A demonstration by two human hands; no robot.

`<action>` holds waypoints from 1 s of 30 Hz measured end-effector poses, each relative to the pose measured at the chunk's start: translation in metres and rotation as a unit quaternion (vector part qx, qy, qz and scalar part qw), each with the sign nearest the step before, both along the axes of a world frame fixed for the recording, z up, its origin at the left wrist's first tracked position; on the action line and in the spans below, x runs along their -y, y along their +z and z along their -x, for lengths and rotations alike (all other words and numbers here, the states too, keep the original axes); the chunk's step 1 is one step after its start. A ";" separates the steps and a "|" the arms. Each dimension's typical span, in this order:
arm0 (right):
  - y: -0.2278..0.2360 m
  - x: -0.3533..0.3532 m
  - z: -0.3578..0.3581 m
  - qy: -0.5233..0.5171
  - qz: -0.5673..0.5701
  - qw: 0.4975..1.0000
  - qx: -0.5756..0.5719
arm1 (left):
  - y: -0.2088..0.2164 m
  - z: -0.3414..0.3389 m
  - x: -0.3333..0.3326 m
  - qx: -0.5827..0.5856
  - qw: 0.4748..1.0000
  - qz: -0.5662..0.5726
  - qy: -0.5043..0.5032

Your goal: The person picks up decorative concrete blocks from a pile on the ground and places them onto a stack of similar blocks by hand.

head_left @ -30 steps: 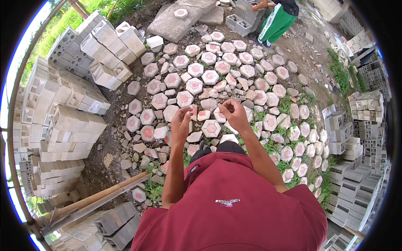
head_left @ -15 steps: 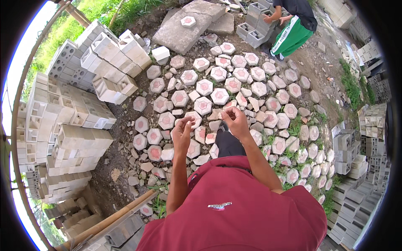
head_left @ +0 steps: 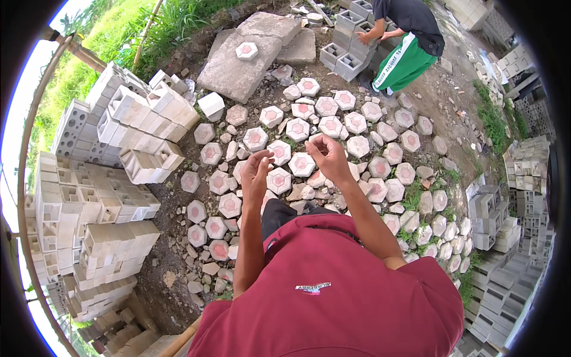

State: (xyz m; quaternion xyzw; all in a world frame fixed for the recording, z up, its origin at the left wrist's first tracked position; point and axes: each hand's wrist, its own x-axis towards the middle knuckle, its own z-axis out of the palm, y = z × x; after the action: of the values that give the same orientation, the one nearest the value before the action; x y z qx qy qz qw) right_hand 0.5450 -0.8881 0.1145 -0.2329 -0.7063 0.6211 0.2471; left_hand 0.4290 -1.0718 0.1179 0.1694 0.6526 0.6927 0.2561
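Dozens of hexagonal pavers, pale with reddish centres, lie on the rubble-strewn ground on the near side of the concrete slab, spreading off to its right as well. One lone paver rests on top of the slab. Both hands are raised on the slab's near side, apart from it and from each other: the left hand and the right hand are each free, fingers loosely curled, thumb close to the fingertips. Between them, nearer than the slab, shows a ground-level paver. Just beside the slab's near left edge sits a white block; farther left of the slab stand stacked pale hollow blocks. Right of the slab, a co-worker in a dark top and green trousers bends at grey hollow blocks; whether the co-worker's hands touch them, I cannot tell.
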 end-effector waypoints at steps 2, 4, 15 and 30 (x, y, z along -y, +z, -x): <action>-0.003 -0.011 0.008 -0.014 0.009 1.000 0.002 | -0.009 0.010 -0.018 0.004 1.000 0.007 -0.015; -0.015 -0.021 0.016 -0.030 0.026 0.999 -0.006 | -0.018 0.022 -0.035 0.015 0.999 0.015 -0.041; -0.034 -0.101 0.140 -0.123 0.029 0.992 0.015 | -0.044 0.177 -0.153 0.028 0.988 0.001 -0.152; -0.030 -0.176 0.315 -0.194 0.096 0.975 0.047 | -0.016 0.417 -0.260 0.019 0.978 0.010 -0.206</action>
State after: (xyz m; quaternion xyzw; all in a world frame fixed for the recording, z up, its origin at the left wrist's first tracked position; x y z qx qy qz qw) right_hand 0.2302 -0.7116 0.0841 -0.4176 -0.5953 0.6145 0.3060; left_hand 0.0118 -0.8116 0.1020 0.2846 0.6058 0.6216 0.4070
